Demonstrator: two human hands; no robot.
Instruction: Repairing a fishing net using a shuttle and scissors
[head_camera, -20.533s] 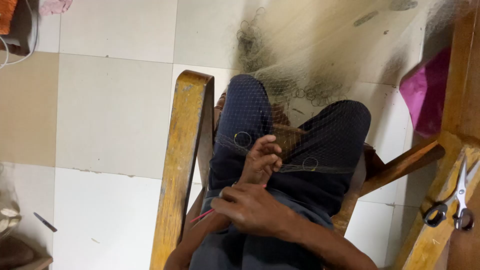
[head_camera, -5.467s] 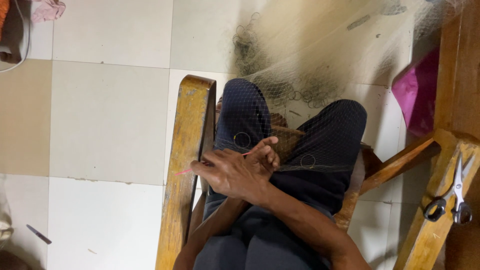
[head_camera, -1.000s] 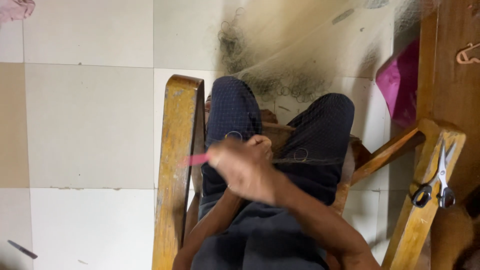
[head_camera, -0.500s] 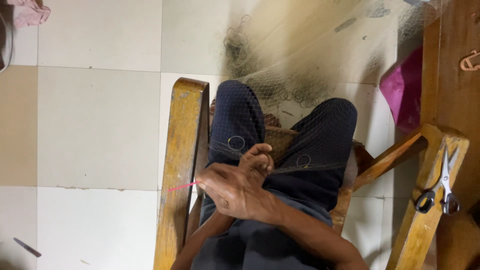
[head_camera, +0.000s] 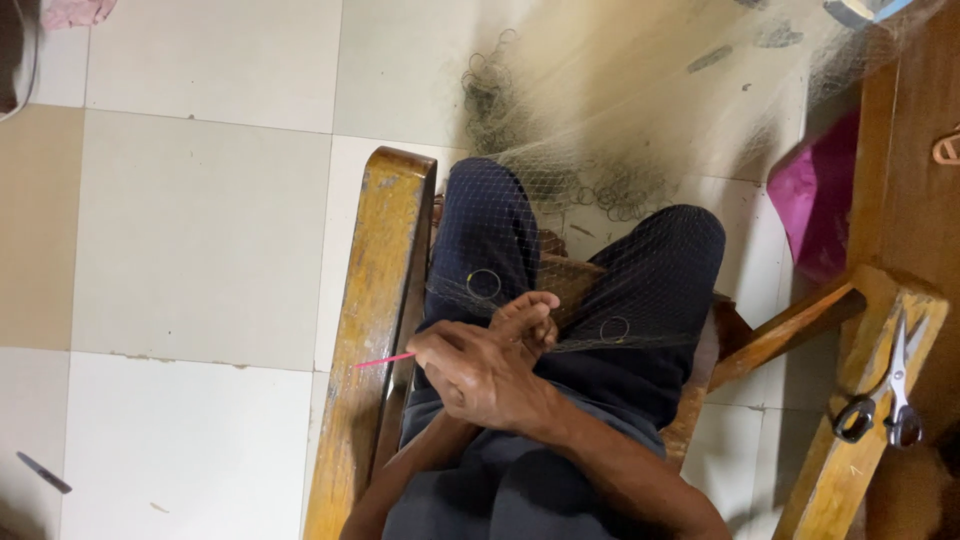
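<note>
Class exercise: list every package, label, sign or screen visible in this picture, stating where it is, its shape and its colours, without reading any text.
No package, label, sign or screen shows in this view.
The closest thing is the magenta bag-like object at the right edge beside the wooden chair arm; whether it is a package cannot be told.

The right hand (head_camera: 485, 372) lies closed over the lap and grips a thin pink needle (head_camera: 382, 360) whose tip projects leftward across the yellow-brown wooden chair arm (head_camera: 375, 330). The left hand (head_camera: 528, 318) sits just beyond it, fingers curled, pinching the fine pale fishing net (head_camera: 600, 150) draped over both dark-trousered knees. Small metal rings (head_camera: 484, 284) hang along the net edge. Black-handled steel scissors (head_camera: 885, 400) rest on the opposite wooden arm. The net spreads onto the tiled floor (head_camera: 200, 230).
</note>
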